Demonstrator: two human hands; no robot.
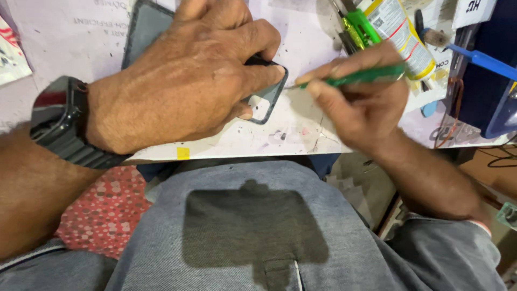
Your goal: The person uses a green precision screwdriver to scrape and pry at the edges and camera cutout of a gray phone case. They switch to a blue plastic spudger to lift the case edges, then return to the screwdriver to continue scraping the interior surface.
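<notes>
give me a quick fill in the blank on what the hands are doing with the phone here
1. The left hand presses a phone flat on the ______ worktop.
2. The right hand holds a thin tool with a ______ handle.
3. The tool's metal tip points at the phone's ______ edge.
4. A dark watch sits on the ______ wrist.

Missing words: white; green; right; left

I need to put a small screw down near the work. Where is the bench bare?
Bare patches: the white bench top left of the phone, and the front edge between the left hand and right hand. The far right corner is crowded with tools and a tube.
</notes>
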